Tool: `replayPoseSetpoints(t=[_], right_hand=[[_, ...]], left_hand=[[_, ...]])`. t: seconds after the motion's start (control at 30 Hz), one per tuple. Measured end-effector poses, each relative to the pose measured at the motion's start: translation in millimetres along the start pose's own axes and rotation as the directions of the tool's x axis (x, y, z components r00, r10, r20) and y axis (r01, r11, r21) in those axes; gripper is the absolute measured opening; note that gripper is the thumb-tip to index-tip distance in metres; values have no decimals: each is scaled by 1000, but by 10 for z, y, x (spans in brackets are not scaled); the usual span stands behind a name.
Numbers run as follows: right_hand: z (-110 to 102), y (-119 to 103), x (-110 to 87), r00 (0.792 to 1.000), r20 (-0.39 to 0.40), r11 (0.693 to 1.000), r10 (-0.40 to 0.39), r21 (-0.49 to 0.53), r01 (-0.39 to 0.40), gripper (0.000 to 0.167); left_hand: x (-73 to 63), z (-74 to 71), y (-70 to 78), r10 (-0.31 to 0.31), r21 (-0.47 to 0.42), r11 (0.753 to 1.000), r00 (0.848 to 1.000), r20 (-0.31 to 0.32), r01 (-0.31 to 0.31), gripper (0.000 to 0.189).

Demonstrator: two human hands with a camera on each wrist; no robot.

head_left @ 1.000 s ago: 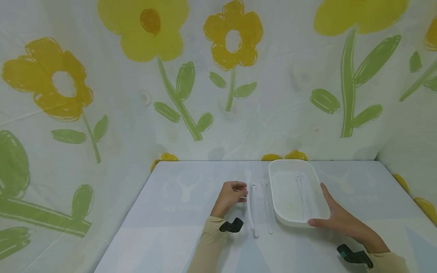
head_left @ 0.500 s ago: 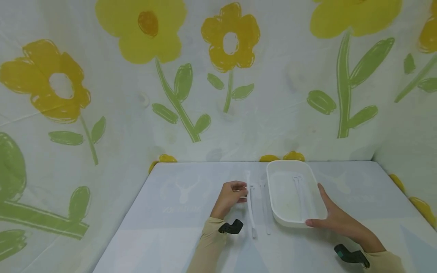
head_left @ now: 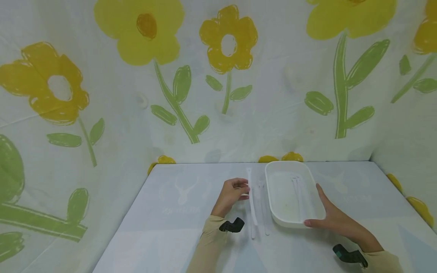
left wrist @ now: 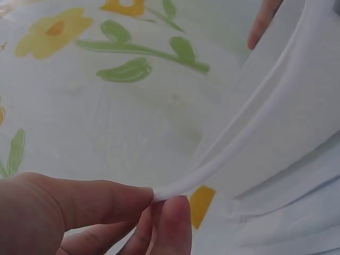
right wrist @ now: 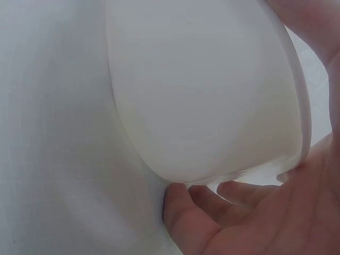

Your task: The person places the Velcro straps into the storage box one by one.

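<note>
A long, thin white plastic strip (head_left: 252, 206), slightly bowed, is pinched between the thumb and fingertips of my left hand (head_left: 230, 195). In the left wrist view that strip (left wrist: 234, 149) curves from the fingertips up to the right. More pale strips (head_left: 266, 212) lie lengthwise under and beside it, left of a white rounded tray (head_left: 283, 206). My right hand (head_left: 336, 216) grips the tray at its right near corner. Its thumb rests on the rim, and in the right wrist view its fingertips (right wrist: 178, 196) touch the tray's outer wall (right wrist: 207, 106) low down.
Inside the tray lie a few slender pale strips (head_left: 298, 195). Everything sits on a pale patterned tabletop (head_left: 164, 235). White cloth walls (head_left: 273, 125) printed with yellow flowers close in the table at the back and sides. Each wrist carries a black camera mount (head_left: 232, 225).
The pinched strip's near end has come up and away from the strips beneath it, as my left hand rises slightly. My right hand keeps its grip on the tray. The head view has drifted a little.
</note>
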State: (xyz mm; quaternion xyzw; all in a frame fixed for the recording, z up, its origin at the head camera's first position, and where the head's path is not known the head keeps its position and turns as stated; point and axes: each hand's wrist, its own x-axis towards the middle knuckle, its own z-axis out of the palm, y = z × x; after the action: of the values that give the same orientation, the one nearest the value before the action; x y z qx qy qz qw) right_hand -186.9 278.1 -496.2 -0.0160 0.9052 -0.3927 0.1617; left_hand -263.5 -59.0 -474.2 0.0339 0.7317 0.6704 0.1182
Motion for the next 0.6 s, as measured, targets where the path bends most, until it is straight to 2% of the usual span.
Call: replayPoseSetpoints(t=[0.2, 0.6], right_hand=[[3, 7, 1, 1000, 1, 1000, 6, 2, -6, 144], [17, 17, -10, 1000, -1, 1000, -17, 17, 17, 141]], left_hand=[[13, 37, 64, 8, 6, 1000, 1000, 15, -8, 34], [66, 121, 177, 33, -51, 998, 999, 37, -31, 28]])
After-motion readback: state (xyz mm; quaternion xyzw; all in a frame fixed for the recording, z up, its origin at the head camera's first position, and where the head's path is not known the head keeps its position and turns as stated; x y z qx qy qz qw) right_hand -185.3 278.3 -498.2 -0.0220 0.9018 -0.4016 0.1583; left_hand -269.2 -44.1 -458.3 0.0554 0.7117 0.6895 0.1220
